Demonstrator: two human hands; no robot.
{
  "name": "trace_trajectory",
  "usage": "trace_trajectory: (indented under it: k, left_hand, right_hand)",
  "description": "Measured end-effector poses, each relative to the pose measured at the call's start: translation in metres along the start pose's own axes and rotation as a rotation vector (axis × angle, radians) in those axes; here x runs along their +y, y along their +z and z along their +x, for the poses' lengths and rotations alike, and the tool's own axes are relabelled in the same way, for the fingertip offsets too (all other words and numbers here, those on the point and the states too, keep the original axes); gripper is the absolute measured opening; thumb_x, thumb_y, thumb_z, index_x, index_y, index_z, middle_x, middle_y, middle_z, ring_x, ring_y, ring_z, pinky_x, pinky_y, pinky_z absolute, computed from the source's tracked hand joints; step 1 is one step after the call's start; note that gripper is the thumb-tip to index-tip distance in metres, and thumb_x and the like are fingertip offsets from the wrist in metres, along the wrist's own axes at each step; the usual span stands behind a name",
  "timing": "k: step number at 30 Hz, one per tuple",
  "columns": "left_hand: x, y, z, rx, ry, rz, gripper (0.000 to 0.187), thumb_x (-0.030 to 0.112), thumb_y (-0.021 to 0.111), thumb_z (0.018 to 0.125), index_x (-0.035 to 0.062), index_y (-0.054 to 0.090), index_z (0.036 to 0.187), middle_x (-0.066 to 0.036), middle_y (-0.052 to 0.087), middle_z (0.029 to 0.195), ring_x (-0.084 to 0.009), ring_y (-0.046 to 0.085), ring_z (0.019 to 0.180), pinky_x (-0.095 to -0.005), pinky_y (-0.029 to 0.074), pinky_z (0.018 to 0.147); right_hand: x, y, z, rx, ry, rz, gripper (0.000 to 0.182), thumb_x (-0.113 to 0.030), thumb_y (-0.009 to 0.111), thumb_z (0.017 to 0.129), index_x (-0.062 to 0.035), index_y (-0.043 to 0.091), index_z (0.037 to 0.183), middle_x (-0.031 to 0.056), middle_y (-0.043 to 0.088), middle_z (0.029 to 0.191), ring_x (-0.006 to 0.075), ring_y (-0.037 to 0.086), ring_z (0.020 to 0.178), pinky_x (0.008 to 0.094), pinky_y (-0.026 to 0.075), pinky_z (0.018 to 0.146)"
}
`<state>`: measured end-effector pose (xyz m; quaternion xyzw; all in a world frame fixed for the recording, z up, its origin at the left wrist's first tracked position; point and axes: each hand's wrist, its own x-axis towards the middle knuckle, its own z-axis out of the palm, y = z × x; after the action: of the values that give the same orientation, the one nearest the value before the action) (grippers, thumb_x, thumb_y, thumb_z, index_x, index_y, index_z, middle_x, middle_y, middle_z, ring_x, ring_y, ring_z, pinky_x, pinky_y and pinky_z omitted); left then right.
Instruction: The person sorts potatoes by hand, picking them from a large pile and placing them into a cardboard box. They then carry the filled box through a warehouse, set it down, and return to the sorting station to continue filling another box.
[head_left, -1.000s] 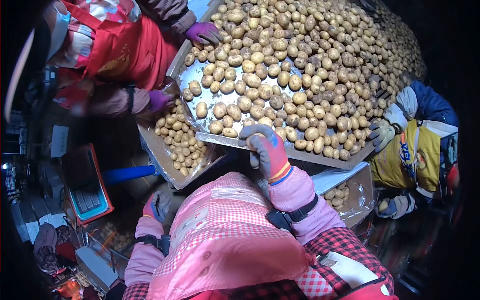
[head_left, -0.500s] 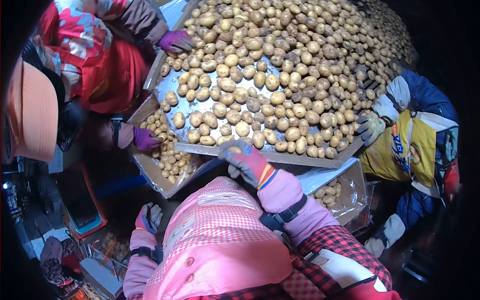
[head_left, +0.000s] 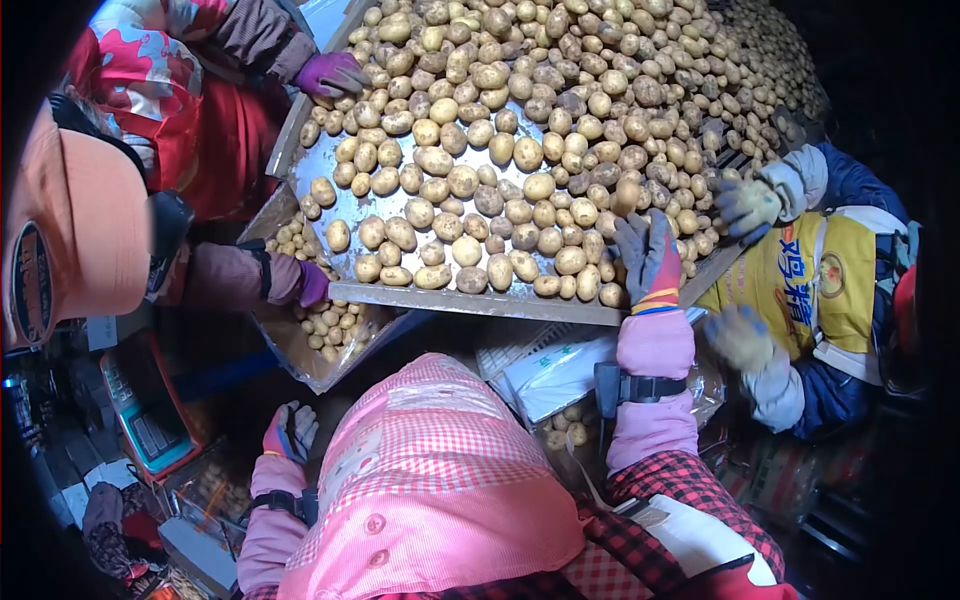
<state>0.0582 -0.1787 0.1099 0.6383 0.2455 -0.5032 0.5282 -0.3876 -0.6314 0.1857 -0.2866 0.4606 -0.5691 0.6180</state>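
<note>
Potatoes (head_left: 466,180) lie heaped over a metal sorting table (head_left: 400,210) with a raised front rim (head_left: 450,303). My right hand (head_left: 648,262), in a grey and pink glove, reaches over the front rim near its right end. Its fingers are stretched out against the potatoes there, and no potato shows in its grasp. Low beside my body is my left hand (head_left: 290,432), gloved the same way, its fingers apart and nothing in them. A box of potatoes (head_left: 335,372) stands below the table's left corner, above my left hand.
On the left, a co-worker's purple-gloved hands (head_left: 333,74) are at the table and box. A person in a yellow apron (head_left: 790,275) works on the right, one gloved hand (head_left: 748,207) at the table's edge. Another potato box (head_left: 565,430) and a scale (head_left: 150,410) stand lower down.
My right hand has moved right from the middle of the front rim to the potatoes near the right corner, its fingers now stretched out. The right-hand co-worker's lower hand has risen.
</note>
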Motion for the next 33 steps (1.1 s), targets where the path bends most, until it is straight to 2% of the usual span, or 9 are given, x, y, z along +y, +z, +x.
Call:
trace_trajectory:
  k: [2,9,11,14,16,26,27,32,33]
  left_hand:
    - [0.0,0.0,-0.001,-0.002,0.011,0.02,0.042,0.039,0.05,0.094,0.0101,0.051,0.124,-0.012,0.059,0.121,-0.0252,0.06,0.105,-0.04,0.052,0.086]
    - [-0.008,-0.014,-0.008,0.052,0.01,-0.01,0.045,0.042,0.049,0.093,0.01,0.05,0.126,-0.012,0.055,0.127,-0.0264,0.056,0.111,-0.0406,0.05,0.089]
    - [-0.013,-0.015,-0.007,0.035,0.009,-0.003,0.045,0.042,0.049,0.093,0.0103,0.05,0.126,-0.012,0.054,0.127,-0.0267,0.056,0.111,-0.0408,0.05,0.09]
    - [-0.012,-0.02,-0.003,0.017,-0.01,0.025,0.045,0.043,0.049,0.093,0.0117,0.049,0.126,-0.01,0.053,0.13,-0.0264,0.055,0.113,-0.0404,0.048,0.09]
    - [-0.011,-0.021,-0.007,0.011,-0.001,0.023,0.046,0.043,0.049,0.093,0.0121,0.05,0.126,-0.01,0.052,0.13,-0.0263,0.054,0.114,-0.0406,0.048,0.091]
    - [-0.009,-0.016,-0.006,0.015,0.027,0.011,0.045,0.041,0.048,0.094,0.012,0.05,0.127,-0.011,0.054,0.126,-0.0259,0.054,0.113,-0.0403,0.047,0.091]
    - [-0.008,-0.012,-0.006,0.013,0.021,0.016,0.045,0.041,0.048,0.094,0.012,0.05,0.127,-0.011,0.054,0.126,-0.0259,0.054,0.113,-0.0403,0.047,0.091]
    - [-0.002,0.003,-0.008,0.001,0.015,0.061,0.042,0.041,0.049,0.094,0.0134,0.051,0.125,-0.009,0.055,0.125,-0.0242,0.054,0.112,-0.0397,0.048,0.09]
    - [-0.001,0.004,-0.008,-0.005,0.016,0.062,0.042,0.041,0.049,0.094,0.0134,0.051,0.125,-0.009,0.055,0.125,-0.0242,0.054,0.112,-0.0397,0.048,0.09]
  right_hand:
    - [0.008,0.007,-0.007,0.046,-0.001,-0.114,0.052,-0.031,0.053,0.095,-0.0013,0.037,0.134,0.0217,0.046,0.128,0.0342,0.056,0.11,0.0398,0.051,0.089]
    - [0.008,-0.016,0.012,0.095,-0.296,-0.515,0.043,-0.006,0.051,0.092,0.0031,0.042,0.132,0.0147,0.05,0.126,0.0206,0.05,0.115,0.0307,0.046,0.093]
    - [0.003,-0.013,0.007,0.101,-0.302,-0.641,0.04,-0.006,0.053,0.088,0.0012,0.048,0.128,0.0153,0.05,0.127,0.0238,0.049,0.118,0.0333,0.042,0.097]
    - [0.008,-0.01,0.0,-0.008,-0.506,-1.264,0.034,-0.008,0.061,0.08,-0.0048,0.061,0.113,0.0162,0.052,0.124,0.0304,0.045,0.123,0.0381,0.036,0.103]
    - [0.01,-0.012,-0.002,0.061,-0.516,-1.102,0.034,-0.008,0.063,0.079,-0.0065,0.062,0.113,0.0158,0.049,0.129,0.0311,0.044,0.124,0.0389,0.035,0.104]
    - [-0.011,-0.047,-0.015,0.122,-0.531,-1.129,0.035,-0.004,0.065,0.074,-0.0091,0.065,0.108,0.014,0.048,0.131,0.031,0.044,0.123,0.0393,0.036,0.103]
    - [-0.014,-0.048,-0.019,0.154,-0.585,-1.238,0.022,-0.005,0.062,0.078,-0.0077,0.066,0.1,0.0134,0.052,0.126,0.0272,0.047,0.12,0.0365,0.038,0.1]
    - [-0.024,-0.059,-0.039,0.174,-0.6,-1.479,0.021,-0.005,0.059,0.078,-0.0059,0.067,0.096,0.0119,0.059,0.113,0.0266,0.055,0.107,0.0357,0.042,0.094]
    - [-0.022,-0.057,-0.045,0.088,-0.458,-1.375,0.021,-0.007,0.061,0.077,-0.0068,0.066,0.098,0.0111,0.061,0.109,0.027,0.056,0.104,0.0354,0.044,0.091]
